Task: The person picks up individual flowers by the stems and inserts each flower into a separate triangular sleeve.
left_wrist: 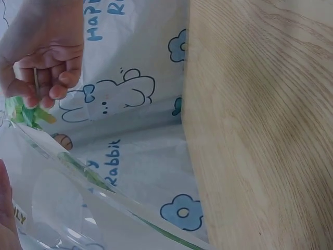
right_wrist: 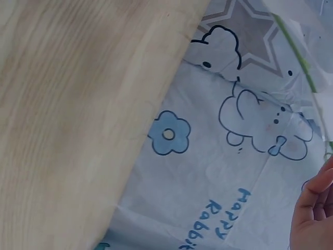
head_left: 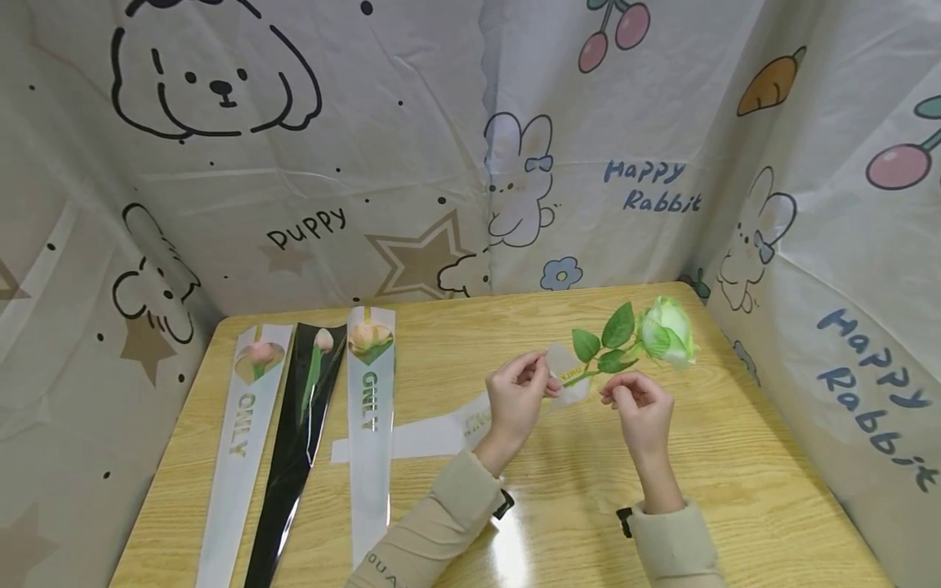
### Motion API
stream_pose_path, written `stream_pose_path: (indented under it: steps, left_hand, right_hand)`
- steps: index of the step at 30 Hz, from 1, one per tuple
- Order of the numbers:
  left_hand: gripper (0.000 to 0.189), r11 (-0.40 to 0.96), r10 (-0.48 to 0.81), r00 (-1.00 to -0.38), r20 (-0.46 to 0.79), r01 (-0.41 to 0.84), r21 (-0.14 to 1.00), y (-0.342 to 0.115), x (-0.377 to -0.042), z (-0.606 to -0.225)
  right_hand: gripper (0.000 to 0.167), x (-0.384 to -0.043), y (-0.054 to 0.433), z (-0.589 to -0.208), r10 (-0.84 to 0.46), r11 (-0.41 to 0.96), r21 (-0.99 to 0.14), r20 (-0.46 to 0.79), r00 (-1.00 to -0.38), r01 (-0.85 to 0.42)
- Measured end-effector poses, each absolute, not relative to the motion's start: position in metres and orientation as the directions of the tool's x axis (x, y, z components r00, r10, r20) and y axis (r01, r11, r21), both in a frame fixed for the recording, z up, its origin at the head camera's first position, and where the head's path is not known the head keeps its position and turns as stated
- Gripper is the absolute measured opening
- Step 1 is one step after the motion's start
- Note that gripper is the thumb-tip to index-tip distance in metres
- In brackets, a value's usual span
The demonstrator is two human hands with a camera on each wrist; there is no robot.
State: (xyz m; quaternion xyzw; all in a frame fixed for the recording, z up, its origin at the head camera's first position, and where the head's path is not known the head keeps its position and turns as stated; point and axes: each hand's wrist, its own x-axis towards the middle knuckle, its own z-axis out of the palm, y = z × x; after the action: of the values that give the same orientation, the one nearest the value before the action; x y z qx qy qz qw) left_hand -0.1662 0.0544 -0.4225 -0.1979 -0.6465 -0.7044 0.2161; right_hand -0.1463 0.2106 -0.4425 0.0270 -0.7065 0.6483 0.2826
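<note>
A pale green rose (head_left: 665,331) with several dark leaves (head_left: 618,325) extends from the top of a clear-and-white flower sleeve (head_left: 434,434) lettered in gold. Its green stem (left_wrist: 93,177) runs down along the sleeve. My left hand (head_left: 518,400) pinches the sleeve near its top, around the stem. Just below the bloom and leaves, my right hand (head_left: 643,408) has its thumb and fingertips together. In the left wrist view a thin pale strip (left_wrist: 36,80) shows between the right hand's fingers. Only the left hand's edge appears in that view.
On the left of the wooden table (head_left: 735,490) lie a white sleeve (head_left: 238,441) with a pink flower, a black sleeve (head_left: 287,482) with a pink tulip, and a white sleeve (head_left: 371,474) with a peach flower. Printed cloth (head_left: 412,180) walls the back and sides.
</note>
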Motion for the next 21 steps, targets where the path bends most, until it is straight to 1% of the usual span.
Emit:
stream_pose_path:
  steps: [5, 8, 10, 13, 16, 19, 21]
  left_hand:
    - [0.015, -0.074, -0.049, -0.830, 0.555, 0.558, 0.827, 0.054, -0.166, -0.421]
    - [0.015, -0.069, -0.050, -0.829, 0.557, 0.560, 0.826, 0.053, -0.165, -0.421]
    - [0.015, -0.066, -0.048, -0.828, 0.559, 0.561, 0.825, 0.053, -0.165, -0.421]
    - [0.015, -0.064, -0.043, -0.830, 0.556, 0.558, 0.827, 0.053, -0.165, -0.420]
    - [0.015, -0.061, -0.038, -0.833, 0.552, 0.553, 0.831, 0.053, -0.165, -0.420]
    - [0.015, -0.060, -0.035, -0.835, 0.550, 0.551, 0.832, 0.053, -0.165, -0.420]
    - [0.016, -0.061, -0.033, -0.834, 0.550, 0.551, 0.832, 0.053, -0.165, -0.420]
  right_hand:
    - [0.015, -0.155, 0.222, -0.457, 0.400, 0.081, -0.964, 0.265, -0.877, -0.255]
    - [0.012, -0.158, 0.224, -0.457, 0.444, -0.016, -0.980, 0.171, -0.880, -0.198]
    - [0.012, -0.159, 0.225, -0.455, 0.462, -0.117, -0.976, 0.110, -0.880, -0.184]
    - [0.012, -0.160, 0.224, -0.450, 0.463, -0.302, -0.934, 0.031, -0.886, -0.190]
    - [0.012, -0.161, 0.224, -0.446, 0.450, -0.489, -0.845, -0.033, -0.893, -0.215]
    - [0.014, -0.162, 0.225, -0.443, 0.430, -0.580, -0.782, -0.055, -0.901, -0.229]
    - [0.015, -0.162, 0.225, -0.442, 0.417, -0.599, -0.765, -0.048, -0.908, -0.235]
